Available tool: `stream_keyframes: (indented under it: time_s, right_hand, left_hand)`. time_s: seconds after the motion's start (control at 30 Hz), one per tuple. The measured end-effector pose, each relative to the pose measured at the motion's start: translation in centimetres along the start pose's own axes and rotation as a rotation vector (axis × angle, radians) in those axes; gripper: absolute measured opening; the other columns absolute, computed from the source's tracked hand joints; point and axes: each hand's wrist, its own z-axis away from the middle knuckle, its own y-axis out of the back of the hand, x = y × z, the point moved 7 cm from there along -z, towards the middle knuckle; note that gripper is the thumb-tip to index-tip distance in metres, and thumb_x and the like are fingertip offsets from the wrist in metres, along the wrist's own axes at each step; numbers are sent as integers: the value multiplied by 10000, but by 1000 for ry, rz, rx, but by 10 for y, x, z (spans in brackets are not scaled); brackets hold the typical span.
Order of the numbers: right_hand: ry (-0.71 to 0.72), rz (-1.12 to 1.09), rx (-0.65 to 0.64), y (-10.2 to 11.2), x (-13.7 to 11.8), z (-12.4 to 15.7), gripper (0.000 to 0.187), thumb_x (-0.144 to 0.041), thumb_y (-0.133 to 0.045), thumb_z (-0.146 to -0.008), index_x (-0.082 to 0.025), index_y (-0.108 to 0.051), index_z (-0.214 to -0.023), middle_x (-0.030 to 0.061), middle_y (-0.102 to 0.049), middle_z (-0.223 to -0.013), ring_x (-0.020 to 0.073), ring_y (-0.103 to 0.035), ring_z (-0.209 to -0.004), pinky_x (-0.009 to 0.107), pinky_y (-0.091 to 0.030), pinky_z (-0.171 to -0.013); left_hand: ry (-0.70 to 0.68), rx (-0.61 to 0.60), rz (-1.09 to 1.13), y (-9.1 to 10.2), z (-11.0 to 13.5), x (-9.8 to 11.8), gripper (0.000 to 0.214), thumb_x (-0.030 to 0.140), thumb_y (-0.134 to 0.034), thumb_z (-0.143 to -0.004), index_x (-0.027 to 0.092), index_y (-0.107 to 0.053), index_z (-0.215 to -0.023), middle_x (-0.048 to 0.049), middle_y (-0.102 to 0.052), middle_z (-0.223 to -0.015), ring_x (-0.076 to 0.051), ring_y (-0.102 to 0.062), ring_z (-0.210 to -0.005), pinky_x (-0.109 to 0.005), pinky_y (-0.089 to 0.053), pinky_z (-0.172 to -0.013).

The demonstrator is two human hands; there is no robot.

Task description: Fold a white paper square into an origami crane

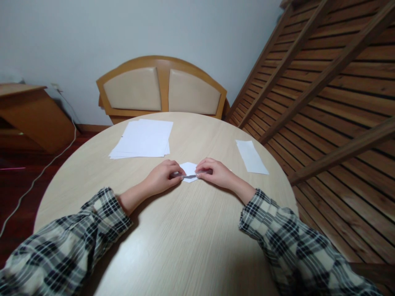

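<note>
A small folded piece of white paper lies at the middle of the round table, with a pointed far edge and a raised flap across it. My left hand pinches the left end of that flap between thumb and fingers. On the opposite end, my right hand grips the paper the same way. Both hands rest close to the tabletop, and the fingers cover the paper's two side ends.
Several loose white sheets are stacked at the table's far left. A narrow white paper strip lies at the right. Behind the table stands a padded headboard; wooden slats lean on the right. A white cable runs along the floor.
</note>
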Motion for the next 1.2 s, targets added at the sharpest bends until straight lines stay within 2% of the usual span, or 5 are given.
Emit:
stream_keyframes:
  time_s: [0.1,0.3,0.6,1.0,1.2]
  right_hand:
    - [57,115,38,-1,-12,2,82,-187,-706,-824,-210,-706,-902,44,-650,-963,167,-600,-905,322,-471,-831]
    - [198,396,-12,-15,-24,3,96,-299,-665,-882,-220,-715,-904,45,-652,-919,199,-562,-900,345,-420,-807]
    - [245,369,-61,-21,-20,3,158,-323,-623,-920,-225,-746,-909,50,-658,-904,187,-558,-870,325,-424,-784]
    - [296,387,-12,-20,-23,4,174,-300,-615,-925,-194,-749,-896,60,-665,-882,183,-558,-844,315,-429,-759]
    - [271,442,-12,-19,-25,4,191,-265,-577,-943,-192,-737,-868,62,-681,-885,186,-569,-851,316,-432,-774]
  left_hand:
    - [-59,25,-97,0,4,5,159,258,-593,-899,201,-730,-958,-65,-645,-883,-206,-568,-850,-330,-451,-762]
    - [-98,36,-135,-1,8,7,156,238,-604,-908,201,-746,-961,-71,-676,-907,-214,-581,-871,-325,-462,-757]
    - [-148,43,-121,-2,11,5,157,250,-636,-901,210,-767,-977,-74,-691,-932,-211,-594,-871,-318,-472,-743]
    - [-174,73,-140,-1,9,4,151,270,-633,-907,208,-765,-947,-66,-701,-911,-204,-605,-851,-308,-475,-724]
    - [-158,78,-154,0,8,5,155,275,-618,-918,203,-755,-911,-63,-706,-893,-200,-613,-834,-304,-471,-715]
